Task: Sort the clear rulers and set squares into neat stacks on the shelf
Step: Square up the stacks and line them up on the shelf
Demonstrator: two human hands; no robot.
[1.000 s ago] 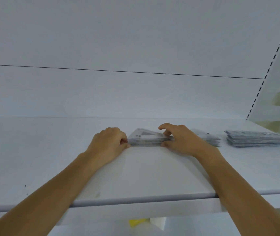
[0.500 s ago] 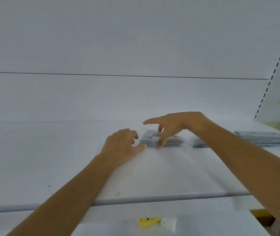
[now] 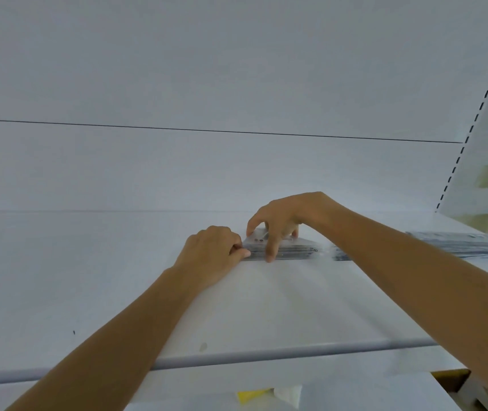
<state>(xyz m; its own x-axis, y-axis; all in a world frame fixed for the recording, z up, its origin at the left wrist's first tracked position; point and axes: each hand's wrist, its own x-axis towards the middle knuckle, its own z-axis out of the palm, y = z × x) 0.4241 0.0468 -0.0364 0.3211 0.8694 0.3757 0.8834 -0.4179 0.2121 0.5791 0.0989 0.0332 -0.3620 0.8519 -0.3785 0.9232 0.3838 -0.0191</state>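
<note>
Alignment looks to be the step in hand. Across the lower half of the frame, the white shelf (image 3: pixel 88 292) lies flat, its grey lip running along the bottom. At the right edge the rulers (image 3: pixel 462 244) lie in a long, low pile, partly behind the right forearm and apart from the work. At the centre the set squares (image 3: pixel 290 251) sit flat on the shelf as a short stack.

The right hand (image 3: pixel 287 215) arches over this stack from the right. Its thumb is down on the near edge and its fingers reach the top and far side, so it clasps the set squares from above. The left hand (image 3: pixel 210 256) is curled at the left corner, thumb and fingers nipping that end.

To do this well, I judge the hands should press inward together, with the left acting as a fixed stop while the right nudges the layers against it. Clear plastic is probably slick, so a light downward press should keep the top piece from skating. Lifting a corner would likely fan the layers. The near edge, where the layer lines show, should read as one flush face before either hand lets go. The gap to the rulers should also stay open.
</note>
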